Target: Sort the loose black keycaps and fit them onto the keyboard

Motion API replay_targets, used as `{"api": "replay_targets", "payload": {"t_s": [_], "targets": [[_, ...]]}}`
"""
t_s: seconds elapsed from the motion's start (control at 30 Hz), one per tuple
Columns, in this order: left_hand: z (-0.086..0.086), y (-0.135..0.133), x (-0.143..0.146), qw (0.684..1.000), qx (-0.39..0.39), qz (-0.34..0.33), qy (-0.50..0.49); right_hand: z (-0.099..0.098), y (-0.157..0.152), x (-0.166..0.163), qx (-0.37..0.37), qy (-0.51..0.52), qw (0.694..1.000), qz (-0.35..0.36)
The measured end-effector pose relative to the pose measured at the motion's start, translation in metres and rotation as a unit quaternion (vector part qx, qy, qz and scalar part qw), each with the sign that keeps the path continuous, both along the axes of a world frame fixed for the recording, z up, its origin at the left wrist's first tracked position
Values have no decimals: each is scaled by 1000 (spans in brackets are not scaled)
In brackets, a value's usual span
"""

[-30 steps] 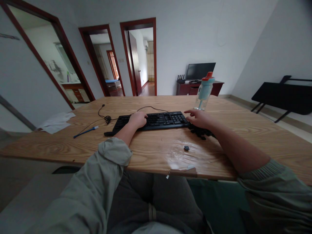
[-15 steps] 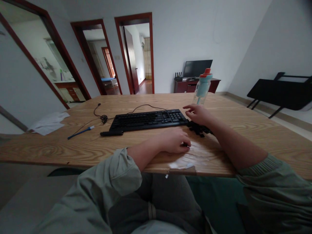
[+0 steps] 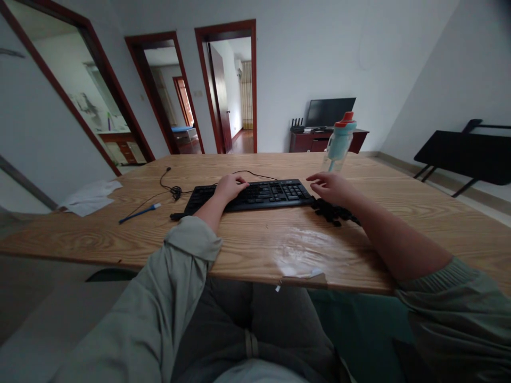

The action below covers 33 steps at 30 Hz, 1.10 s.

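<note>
So, left: left hand (image 3: 229, 187) is down on the keyboard (image 3: 263, 193), left of its middle, fingers curled onto the keys. I can't tell if anything small is pinched under the fingertips (knuckles hide it).
Right: right hand (image 3: 330, 185) is at the keyboard's right end, palm down, fingers loosely spread, nothing in it. Touching the board or just over it, can't tell.
Pile: loose black pieces (image 3: 333, 213) lie on the table (image 3: 247, 250), beside the keyboard's right corner and under my right wrist. They look like keycaps, but they're too small to be sure.
Keyboard: lies flat at mid-table, with its cable (image 3: 174, 192) trailing off to the left.
Doing it well: my call is left fingertips square over one key, pressing straight down rather than slanted. The right hand should brace the right end so the board can't slide.
Risk: my right forearm is close to the pile, and a sweep could scatter it.
Around: water bottle (image 3: 339, 143) stands upright behind the right hand, apart from it. Blue pen (image 3: 139, 213) and white paper (image 3: 91, 196) are far left, and there's a shiny patch (image 3: 299, 247) near the front edge.
</note>
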<state>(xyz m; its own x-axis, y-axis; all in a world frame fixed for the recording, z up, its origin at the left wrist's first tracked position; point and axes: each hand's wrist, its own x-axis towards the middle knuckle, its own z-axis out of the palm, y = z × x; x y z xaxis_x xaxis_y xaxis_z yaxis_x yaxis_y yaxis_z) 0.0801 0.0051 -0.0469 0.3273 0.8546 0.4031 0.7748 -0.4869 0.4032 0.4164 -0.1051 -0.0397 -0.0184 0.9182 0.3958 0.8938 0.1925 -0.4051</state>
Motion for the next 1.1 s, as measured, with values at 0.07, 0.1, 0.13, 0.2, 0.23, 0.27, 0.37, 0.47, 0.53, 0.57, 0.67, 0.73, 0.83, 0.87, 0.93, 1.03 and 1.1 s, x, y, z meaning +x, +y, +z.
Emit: {"api": "replay_targets", "payload": {"t_s": [0.07,0.1,0.13,0.2,0.23,0.27,0.37,0.47,0.53,0.57,0.67,0.73,0.83,0.87,0.93,1.03,1.1], "targets": [[-2,2,0,1000,-7,2,21,-2,1,1,-2,-8,1000,7],[-3,3,0,999,-7,-3,36,-2,2,2,-1,-10,1000,10],[-3,2,0,999,-8,-9,51,-3,2,3,0,-10,1000,12],[-1,2,0,997,-10,-17,73,-3,3,4,0,-10,1000,13],[-1,2,-1,997,-12,-19,80,-3,3,4,-1,-9,1000,13],[0,2,-1,996,-13,-21,83,-3,3,3,-3,-8,1000,13],[-1,4,-3,997,-9,-19,80,-1,1,1,-9,-9,1000,18],[-3,6,-3,998,-4,-30,62,0,0,-1,-12,-9,1000,18],[-5,9,-3,998,-6,-42,48,0,0,-1,-13,-9,1000,16],[-5,10,-4,998,-10,-45,41,0,0,-1,-13,-10,1000,17],[-6,13,-7,998,-25,-51,29,0,0,0,-14,-11,1000,21],[-6,14,-8,997,-33,-55,31,0,0,-1,-15,-8,1000,22],[-5,13,-8,997,-35,-46,43,0,-1,-2,-17,-3,1000,26],[-4,12,-7,997,-33,-43,47,0,-1,-2,-18,-4,999,27],[-4,11,-6,997,-28,-42,52,0,-1,-2,-20,-8,999,29],[-5,11,-5,997,-23,-48,46,0,-1,-2,-26,-11,999,32],[-5,11,-5,998,-20,-50,40,0,-2,-2,-25,-13,999,35]]}}
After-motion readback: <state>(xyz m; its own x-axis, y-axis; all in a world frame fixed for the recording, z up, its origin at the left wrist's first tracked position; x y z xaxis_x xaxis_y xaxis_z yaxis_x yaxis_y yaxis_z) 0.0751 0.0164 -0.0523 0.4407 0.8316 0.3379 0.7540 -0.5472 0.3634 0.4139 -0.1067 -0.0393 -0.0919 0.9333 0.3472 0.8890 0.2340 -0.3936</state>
